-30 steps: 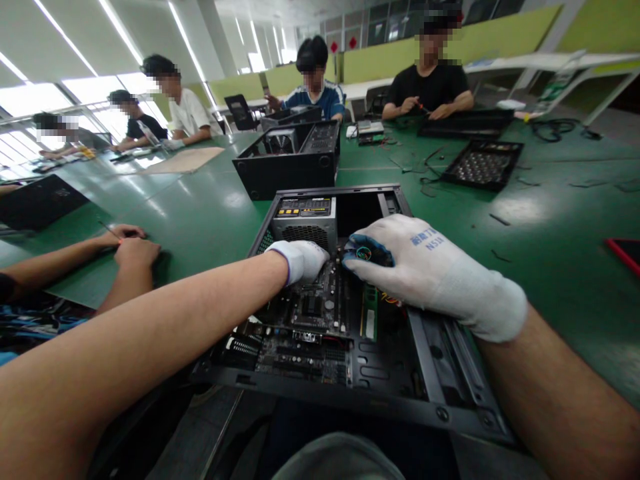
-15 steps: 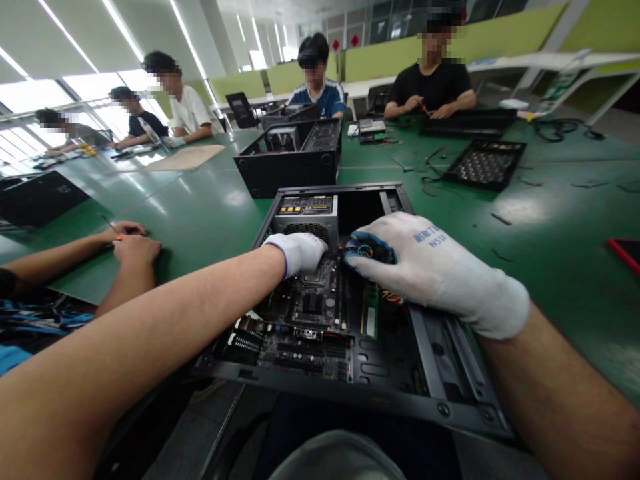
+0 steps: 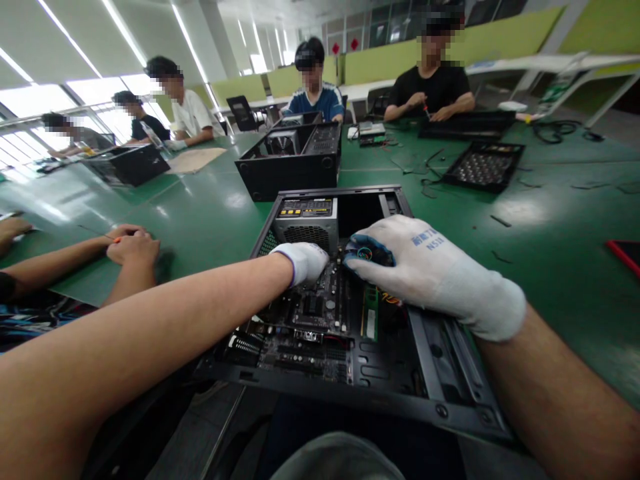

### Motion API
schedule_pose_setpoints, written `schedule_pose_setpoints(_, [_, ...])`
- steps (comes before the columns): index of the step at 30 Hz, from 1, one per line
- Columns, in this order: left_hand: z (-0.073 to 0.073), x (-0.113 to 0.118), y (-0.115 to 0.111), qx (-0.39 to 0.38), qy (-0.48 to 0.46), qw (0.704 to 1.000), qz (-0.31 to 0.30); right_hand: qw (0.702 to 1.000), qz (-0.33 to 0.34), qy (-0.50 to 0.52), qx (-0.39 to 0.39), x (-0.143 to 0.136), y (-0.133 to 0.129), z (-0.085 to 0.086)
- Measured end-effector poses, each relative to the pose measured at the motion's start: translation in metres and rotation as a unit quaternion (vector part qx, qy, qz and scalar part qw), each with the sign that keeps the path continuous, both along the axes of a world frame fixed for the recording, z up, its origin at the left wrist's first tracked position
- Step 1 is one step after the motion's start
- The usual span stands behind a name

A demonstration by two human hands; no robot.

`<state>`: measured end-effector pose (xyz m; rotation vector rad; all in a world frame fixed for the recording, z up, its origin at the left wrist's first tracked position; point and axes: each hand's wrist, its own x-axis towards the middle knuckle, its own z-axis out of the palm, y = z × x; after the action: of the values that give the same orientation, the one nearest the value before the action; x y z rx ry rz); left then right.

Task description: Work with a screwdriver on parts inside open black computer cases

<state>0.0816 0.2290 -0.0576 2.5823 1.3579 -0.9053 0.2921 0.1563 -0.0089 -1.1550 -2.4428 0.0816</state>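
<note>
An open black computer case [image 3: 440, 400] lies in front of me with a motherboard [image 3: 320, 307] inside. My left hand [image 3: 306, 262], in a white glove, reaches over the motherboard's upper part. Its fingers are curled together and point down at the board, so what they pinch is hidden. My right hand [image 3: 400, 257], in a white glove with blue fingertips, is closed around a small black cooling fan [image 3: 367, 254] with a coloured ring at its hub. A green memory stick [image 3: 370, 313] shows below that hand, and the power supply [image 3: 307, 223] sits behind my left hand.
Another open case [image 3: 290, 173] stands beyond mine on the green table [image 3: 200, 213]. A black perforated panel [image 3: 484, 165] and scattered cables lie back right. A neighbour's hands [image 3: 133, 245] hold a screwdriver at left. Another dark case [image 3: 130, 163] is farther back left, and several people sit around.
My left hand has shifted slightly right and down over the board; my right hand stays with the fan. A dark case at left has moved away across the table.
</note>
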Motion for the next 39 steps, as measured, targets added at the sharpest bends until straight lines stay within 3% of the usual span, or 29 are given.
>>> schedule_pose_setpoints(7, [0.010,0.007,-0.006,-0.034,0.047,0.998,-0.023,1.000,0.013,-0.004,-0.001,0.001,0.001,0.000])
schedule_pose_setpoints(14, [0.018,0.001,-0.007,-0.019,-0.010,1.000,0.000,1.000,0.008,0.023,-0.013,-0.004,-0.002,0.009])
schedule_pose_setpoints(17, [0.032,-0.002,-0.014,0.006,-0.067,0.997,0.026,0.997,-0.038,0.070,0.009,0.001,-0.007,0.005])
schedule_pose_setpoints(19, [0.042,-0.005,-0.021,0.020,-0.118,0.992,0.050,0.985,-0.114,0.131,-0.001,0.011,-0.014,-0.004])
schedule_pose_setpoints(22, [0.054,-0.009,-0.034,0.025,-0.202,0.977,0.057,0.931,-0.231,0.248,-0.138,0.029,-0.028,-0.021])
schedule_pose_setpoints(24, [0.062,-0.011,-0.046,0.028,-0.247,0.968,0.030,0.888,-0.197,0.332,-0.248,0.035,-0.039,-0.032])
schedule_pose_setpoints(26, [0.073,-0.014,-0.061,0.041,-0.281,0.959,-0.002,0.816,-0.136,0.439,-0.352,0.034,-0.051,-0.038])
schedule_pose_setpoints(28, [0.087,-0.020,-0.080,0.071,-0.314,0.947,-0.022,0.752,-0.096,0.511,-0.406,0.026,-0.060,-0.039])
schedule_pose_setpoints(29, [0.094,-0.025,-0.092,0.089,-0.331,0.939,-0.030,0.737,-0.087,0.529,-0.412,0.020,-0.062,-0.038])
schedule_pose_setpoints(32, [0.110,-0.045,-0.130,0.130,-0.383,0.914,-0.040,0.741,-0.062,0.534,-0.403,0.003,-0.059,-0.033])
schedule_pose_setpoints(34, [0.110,-0.060,-0.157,0.139,-0.413,0.900,-0.027,0.752,-0.037,0.519,-0.406,-0.010,-0.049,-0.031])
schedule_pose_setpoints(36, [0.098,-0.072,-0.182,0.135,-0.444,0.886,-0.006,0.775,-0.016,0.492,-0.397,-0.028,-0.034,-0.032])
schedule_pose_setpoints(39, [0.062,-0.084,-0.207,0.117,-0.475,0.871,0.031,0.822,0.000,0.441,-0.360,-0.067,-0.008,-0.038])
